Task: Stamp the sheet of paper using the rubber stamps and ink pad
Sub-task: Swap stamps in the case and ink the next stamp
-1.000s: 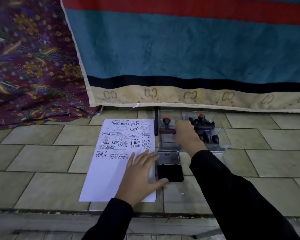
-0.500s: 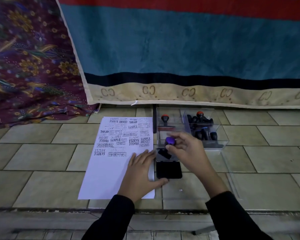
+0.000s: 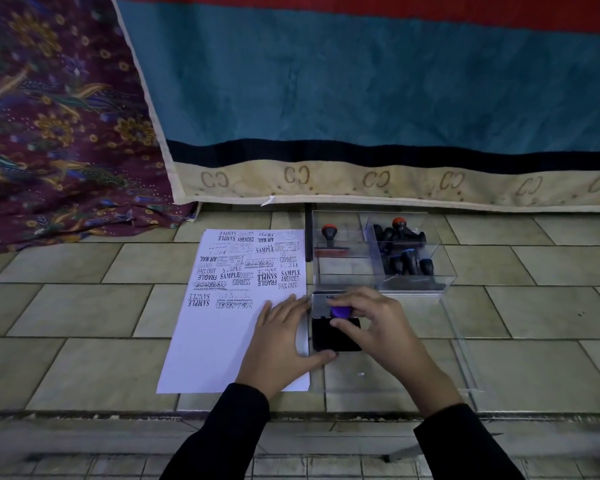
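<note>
Your right hand [image 3: 378, 327] has brought the purple-handled stamp [image 3: 341, 312] from the clear box [image 3: 444, 282] down onto the ink pad [image 3: 326, 336], fingers pinching its handle, so inking is under way. Your left hand [image 3: 281, 344] presses flat on the sheet [image 3: 215, 341], just left of the pad. There is one sheet and one pad. One orange-capped stamp [image 3: 329, 233] stands alone beyond the pad, beside an uncountable heap of stamps [image 3: 404, 251].

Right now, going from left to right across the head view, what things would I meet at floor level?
Patterned purple cloth → sheet of paper → ink pad → pile of dark-handled stamps. The left hand, right hand and purple-topped stamp overlap these, so I leave them out.
</note>
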The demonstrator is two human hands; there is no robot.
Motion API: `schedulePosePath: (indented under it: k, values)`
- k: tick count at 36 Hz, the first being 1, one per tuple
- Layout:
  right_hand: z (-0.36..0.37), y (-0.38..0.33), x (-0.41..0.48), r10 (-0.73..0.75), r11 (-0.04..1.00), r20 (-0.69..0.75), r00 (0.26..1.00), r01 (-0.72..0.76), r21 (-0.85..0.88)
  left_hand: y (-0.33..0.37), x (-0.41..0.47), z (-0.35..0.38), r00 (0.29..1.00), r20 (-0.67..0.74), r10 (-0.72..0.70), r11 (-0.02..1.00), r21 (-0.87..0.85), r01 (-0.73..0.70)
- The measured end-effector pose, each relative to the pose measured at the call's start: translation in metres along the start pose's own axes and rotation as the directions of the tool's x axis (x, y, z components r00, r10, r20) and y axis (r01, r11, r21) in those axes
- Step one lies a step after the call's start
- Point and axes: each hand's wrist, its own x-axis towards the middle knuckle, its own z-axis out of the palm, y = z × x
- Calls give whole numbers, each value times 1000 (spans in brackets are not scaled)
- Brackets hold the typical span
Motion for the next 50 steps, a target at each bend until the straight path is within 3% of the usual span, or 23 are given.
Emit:
schedulePosePath:
  k: [5, 14, 18, 23, 25, 28, 30, 33, 36, 39, 40, 42, 50]
  values:
    - [4, 0, -2, 70, 997, -82, 994, -67, 42, -2, 0, 0, 1000, 1, 1, 1000, 15, -1]
    - [10, 0, -13, -54, 996, -83, 995, 48, -76, -4, 1, 3, 1000, 7, 4, 1000, 13, -4]
    - [9, 2, -18, -37, 998, -79, 996, 32, -58, -4, 0, 3, 1000, 4, 1, 1000, -12, -1]
    - [7, 2, -15, -24, 997, -46, 999, 21, -78, 1, 2, -8, 996, 66, -60, 982, -174, 71]
    - [7, 0, -14, -14, 998, -67, 998, 10, -58, 5, 3, -17, 983, 83, -162, 912, -367, 182]
    - [7, -7, -7, -12, 1000, -134, 991, 14, 16, 9, 5, -33, 944, 89, -317, 659, -696, 287]
    - [9, -13, 2, -32, 998, -163, 986, 41, 50, 7, 7, -42, 917, -5, -399, 528, -819, 226]
    - [17, -20, 24, -62, 997, -160, 985, 69, 36, -5, 7, -56, 837, -186, -514, 499, -859, 115]
    - [35, -24, 49, -53, 997, -113, 992, 58, 46, -26, 4, -70, 805, -317, -502, 685, -713, 146]
    - [56, -25, 71, -55, 998, -35, 998, 56, 25, -53, 3, -75, 861, -348, -370, 924, -235, 302]
    - [62, -25, 77, -54, 998, -9, 999, 54, 13, -58, 3, -74, 879, -317, -356, 933, -60, 356]
    - [73, -24, 86, -50, 998, 39, 998, 51, -30, -63, 0, -72, 882, -251, -398, 893, 113, 435]
    - [93, -20, 94, -38, 992, 133, 990, 53, -112, -65, -2, -69, 886, -204, -417, 867, 204, 455]
